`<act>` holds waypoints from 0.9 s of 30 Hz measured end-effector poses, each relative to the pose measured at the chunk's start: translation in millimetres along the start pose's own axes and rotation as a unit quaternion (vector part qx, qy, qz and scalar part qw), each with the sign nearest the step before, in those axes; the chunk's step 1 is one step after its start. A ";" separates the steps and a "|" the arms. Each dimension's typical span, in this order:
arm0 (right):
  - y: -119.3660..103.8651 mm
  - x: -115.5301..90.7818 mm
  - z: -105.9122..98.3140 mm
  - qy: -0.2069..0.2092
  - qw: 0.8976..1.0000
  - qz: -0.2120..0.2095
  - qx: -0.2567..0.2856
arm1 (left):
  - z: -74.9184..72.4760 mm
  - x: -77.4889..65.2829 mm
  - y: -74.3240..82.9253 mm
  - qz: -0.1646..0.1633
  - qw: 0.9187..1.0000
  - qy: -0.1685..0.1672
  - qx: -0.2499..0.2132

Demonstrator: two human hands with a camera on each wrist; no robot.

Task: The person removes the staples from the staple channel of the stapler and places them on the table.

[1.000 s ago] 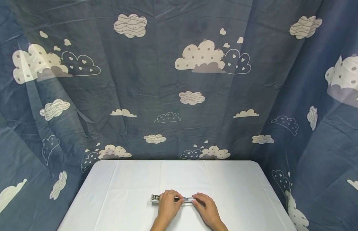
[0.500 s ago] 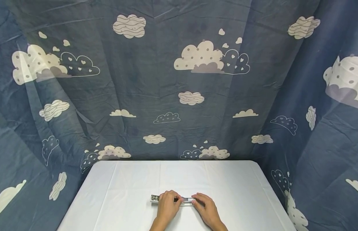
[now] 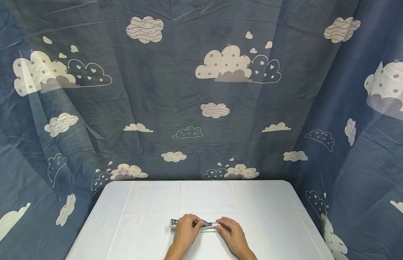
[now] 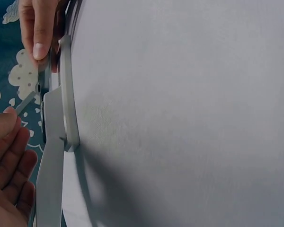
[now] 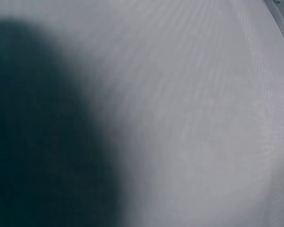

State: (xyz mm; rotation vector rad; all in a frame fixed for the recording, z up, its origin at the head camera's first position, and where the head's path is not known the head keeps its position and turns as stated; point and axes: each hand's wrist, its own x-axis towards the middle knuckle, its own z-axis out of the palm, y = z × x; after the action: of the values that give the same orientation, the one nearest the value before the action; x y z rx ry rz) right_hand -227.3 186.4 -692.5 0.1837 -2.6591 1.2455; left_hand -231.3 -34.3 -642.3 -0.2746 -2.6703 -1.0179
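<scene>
A slim white and grey stapler (image 3: pixel 214 229) lies across the white table in front of me, its top part apart from its base (image 4: pixel 71 104) in the left wrist view. My left hand (image 3: pixel 185 232) pinches a thin grey strip (image 3: pixel 204 222), which looks like a row of staples and tilts up over the stapler's middle; the strip (image 4: pixel 25 103) also shows between thumb and finger in the left wrist view. My right hand (image 3: pixel 233 234) pinches the stapler near its right end. The left hand covers part of the stapler, whose dark patterned left end (image 3: pixel 174 222) sticks out beyond it.
A white cloth covers the table (image 3: pixel 149 202). Dark blue curtains (image 3: pixel 155 90) with pale clouds hang behind it and along both sides. The right wrist view holds mostly white cloth (image 5: pixel 194 118) and a large dark blur.
My left hand has shifted slightly left, and the grey strip in its fingers has tipped up from lying nearly flat along the stapler. The right hand keeps its place.
</scene>
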 end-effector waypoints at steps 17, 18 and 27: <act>-2.7 -0.5 -0.6 0.001 1.000 0.003 0.000 | -37.0 7.9 -12.4 -0.003 0.999 0.023 -0.044; -2.7 -0.3 -0.5 0.000 1.000 0.005 0.001 | -39.8 8.8 -13.9 -0.001 0.998 0.027 -0.048; -1.8 0.8 0.4 0.008 1.000 -0.008 -0.011 | -62.1 12.8 -28.4 -0.015 0.995 0.072 -0.068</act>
State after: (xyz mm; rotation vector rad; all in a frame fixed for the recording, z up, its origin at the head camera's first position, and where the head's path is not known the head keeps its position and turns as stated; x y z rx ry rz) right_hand -227.8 184.9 -691.2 0.1912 -2.6508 1.2059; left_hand -239.8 -96.0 -611.4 -0.1818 -2.4879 -1.1825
